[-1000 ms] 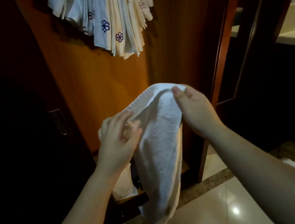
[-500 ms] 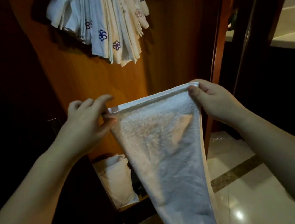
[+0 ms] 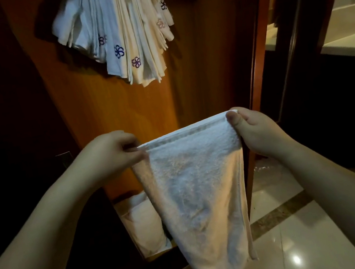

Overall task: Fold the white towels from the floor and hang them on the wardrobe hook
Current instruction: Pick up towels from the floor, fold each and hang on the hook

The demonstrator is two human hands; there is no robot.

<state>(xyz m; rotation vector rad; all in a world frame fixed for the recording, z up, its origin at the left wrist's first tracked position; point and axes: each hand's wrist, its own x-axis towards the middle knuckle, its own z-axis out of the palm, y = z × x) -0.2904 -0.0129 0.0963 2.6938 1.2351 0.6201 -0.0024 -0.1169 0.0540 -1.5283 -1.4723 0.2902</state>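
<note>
White towel (image 3: 202, 191) | left hand (image 3: 109, 156) pinches corner | right hand (image 3: 256, 130) pinches corner

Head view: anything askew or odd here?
Slightly. The white terry towel pinched at its hemmed top corners by the left hand and right hand hangs lopsided, tapering to a point instead of square. The bunch of folded white towels with flower logos fans unevenly on the wardrobe panel.
</note>
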